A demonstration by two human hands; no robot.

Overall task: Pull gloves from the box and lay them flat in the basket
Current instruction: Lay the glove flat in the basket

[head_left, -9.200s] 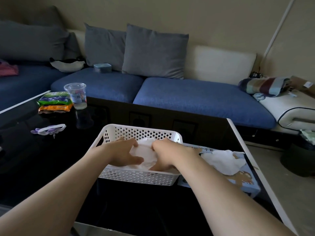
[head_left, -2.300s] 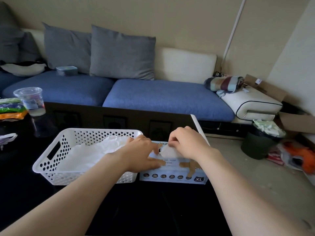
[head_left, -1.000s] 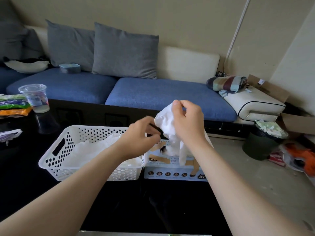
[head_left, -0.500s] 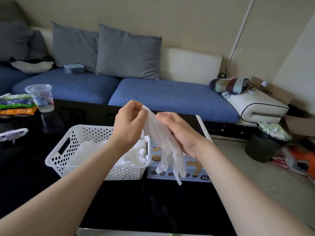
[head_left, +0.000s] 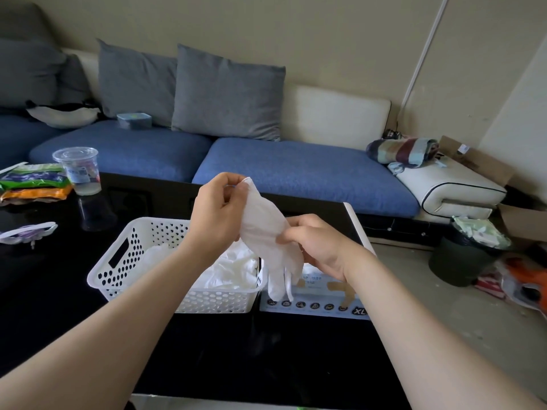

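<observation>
A white disposable glove (head_left: 266, 232) hangs in the air above the table, fingers pointing down. My left hand (head_left: 217, 213) pinches its cuff at the top. My right hand (head_left: 315, 242) grips its palm part from the right side. Below them stands a white perforated basket (head_left: 124, 261) with several white gloves (head_left: 229, 269) lying inside. The glove box (head_left: 319, 300), light blue with an XL mark, sits right of the basket, partly hidden behind my right wrist and the hanging glove.
The black glossy table (head_left: 266, 350) carries a clear plastic cup (head_left: 78, 170), snack packets (head_left: 32, 182) and a small purple-white item (head_left: 26, 232) at the left. A blue sofa (head_left: 296, 170) runs behind. A dark bin (head_left: 464, 253) stands on the floor at right.
Both hands pulled a glove out of the box and lifted it. It now hangs stretched between them, the left hand higher at the cuff, the right lower on the palm.
</observation>
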